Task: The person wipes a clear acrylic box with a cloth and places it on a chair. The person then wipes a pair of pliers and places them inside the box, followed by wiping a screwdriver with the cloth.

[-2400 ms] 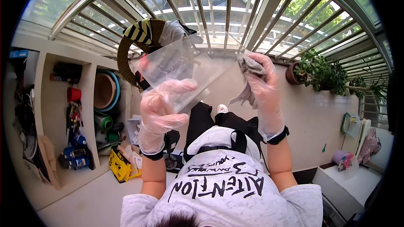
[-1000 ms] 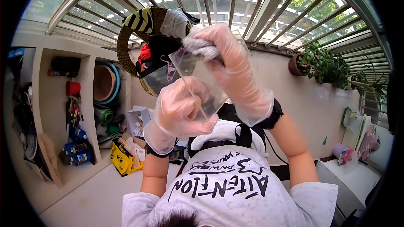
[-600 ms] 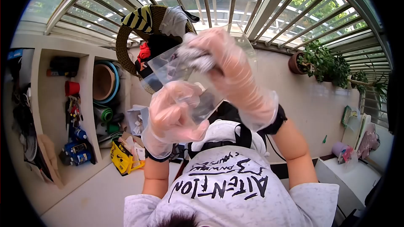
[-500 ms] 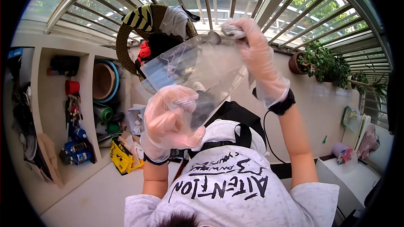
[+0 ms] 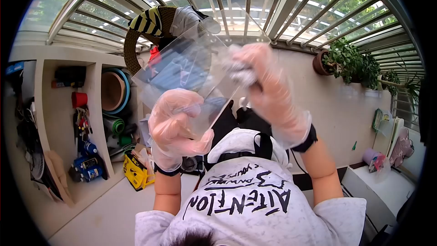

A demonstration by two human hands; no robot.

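Note:
My left hand (image 5: 176,125), in a clear disposable glove, grips the lower corner of a clear plastic panel (image 5: 175,70). The panel is tilted in front of me, and the floor and a basket show through it. More than one flat face seems visible, but I cannot tell whether it is a box. In my gloved right hand (image 5: 275,91) is a bunched grey-white cloth (image 5: 241,72), at the panel's right edge. Motion blurs the cloth and fingers, so whether it touches the surface cannot be made out.
Beyond the panel stands a wicker basket (image 5: 132,52) with clothes. Shelves (image 5: 93,109) with basins and bottles line the left, a yellow bag (image 5: 136,171) below them. Potted plants (image 5: 350,66) sit along the barred window. A white cabinet (image 5: 373,189) is at the lower right.
My right hand has come down and left with the cloth, from the panel's far edge toward its right side. The panel has tilted and shifted slightly left with my left hand.

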